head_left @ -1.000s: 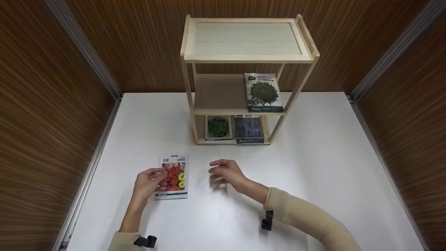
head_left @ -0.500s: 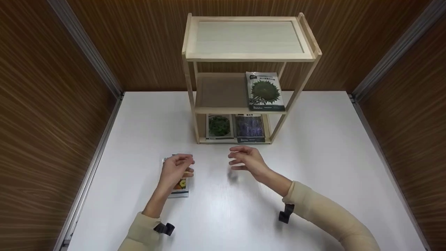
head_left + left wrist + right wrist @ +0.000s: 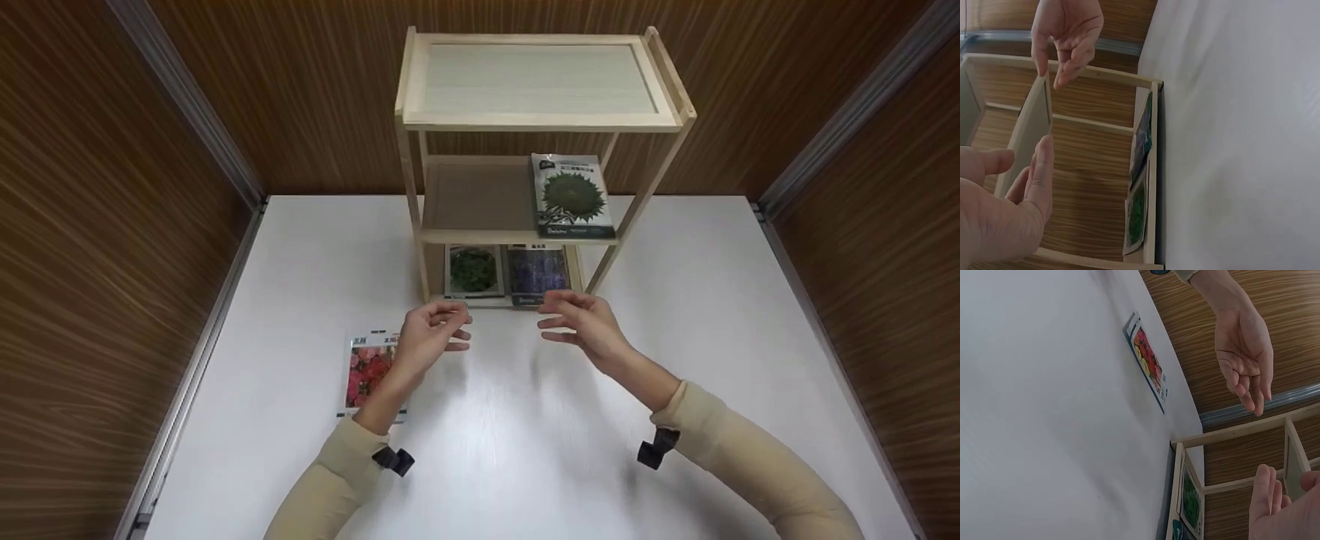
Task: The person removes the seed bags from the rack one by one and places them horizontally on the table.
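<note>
My left hand (image 3: 429, 336) hovers over the table, loosely bent and holding nothing. Opposite it, before the shelf's lower right, is my right hand (image 3: 592, 330), also with nothing in its fingers. The left forearm partly covers a seed packet with red flowers (image 3: 366, 375) that lies flat on the table. Both hands face the small wooden shelf (image 3: 541, 127). On its bottom tier are a green-leaf packet (image 3: 474, 270) and a purple-flower packet (image 3: 537, 268). A packet picturing a round, spiky green plant (image 3: 573, 196) is on the right of the middle tier.
The white table (image 3: 487, 450) spreads around the shelf. Brown wood-grain walls (image 3: 322, 97) enclose it at the back and sides, with metal rails (image 3: 202, 120) in the corners. The middle tier (image 3: 478, 195) shows bare board left of its packet.
Both hands have moved rightward and toward the shelf. The left hand has left the red-flower packet, which stays on the table. The packets on the shelf have not moved.
</note>
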Available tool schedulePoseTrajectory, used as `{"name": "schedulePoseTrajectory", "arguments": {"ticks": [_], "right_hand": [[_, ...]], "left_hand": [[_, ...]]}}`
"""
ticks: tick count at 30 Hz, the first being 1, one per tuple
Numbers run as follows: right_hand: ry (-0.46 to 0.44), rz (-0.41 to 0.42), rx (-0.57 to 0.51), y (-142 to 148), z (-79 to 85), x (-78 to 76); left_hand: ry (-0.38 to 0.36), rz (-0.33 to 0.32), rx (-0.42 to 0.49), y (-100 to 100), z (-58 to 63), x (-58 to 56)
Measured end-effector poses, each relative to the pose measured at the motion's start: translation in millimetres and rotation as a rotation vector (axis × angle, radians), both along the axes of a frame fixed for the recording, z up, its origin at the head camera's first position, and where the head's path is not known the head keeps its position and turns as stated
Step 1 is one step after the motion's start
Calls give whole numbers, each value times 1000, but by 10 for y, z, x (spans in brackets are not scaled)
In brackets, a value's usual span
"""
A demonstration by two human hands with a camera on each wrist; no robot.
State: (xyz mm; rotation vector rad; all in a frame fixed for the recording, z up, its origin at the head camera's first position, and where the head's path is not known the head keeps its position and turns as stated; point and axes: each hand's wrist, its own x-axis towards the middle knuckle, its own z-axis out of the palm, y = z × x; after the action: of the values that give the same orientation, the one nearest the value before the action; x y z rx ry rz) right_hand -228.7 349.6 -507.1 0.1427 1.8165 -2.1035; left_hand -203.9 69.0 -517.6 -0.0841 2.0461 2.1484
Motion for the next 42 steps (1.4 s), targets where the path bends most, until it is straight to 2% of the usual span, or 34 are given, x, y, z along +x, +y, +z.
{"name": "schedulePoseTrajectory", "arguments": {"ticks": [12, 21, 32, 42], "right_hand": [[21, -59, -7, 232, 289, -208], [12, -110, 20, 317, 414, -390], [-3, -131, 75, 419, 479, -527], [-43, -142, 35, 431, 466, -570]], "left_hand": [[25, -45, 63, 333, 272, -296], [4, -45, 128, 565, 383, -495], [0, -43, 143, 779, 427, -640], [-17, -49, 137, 890, 427, -688]]}}
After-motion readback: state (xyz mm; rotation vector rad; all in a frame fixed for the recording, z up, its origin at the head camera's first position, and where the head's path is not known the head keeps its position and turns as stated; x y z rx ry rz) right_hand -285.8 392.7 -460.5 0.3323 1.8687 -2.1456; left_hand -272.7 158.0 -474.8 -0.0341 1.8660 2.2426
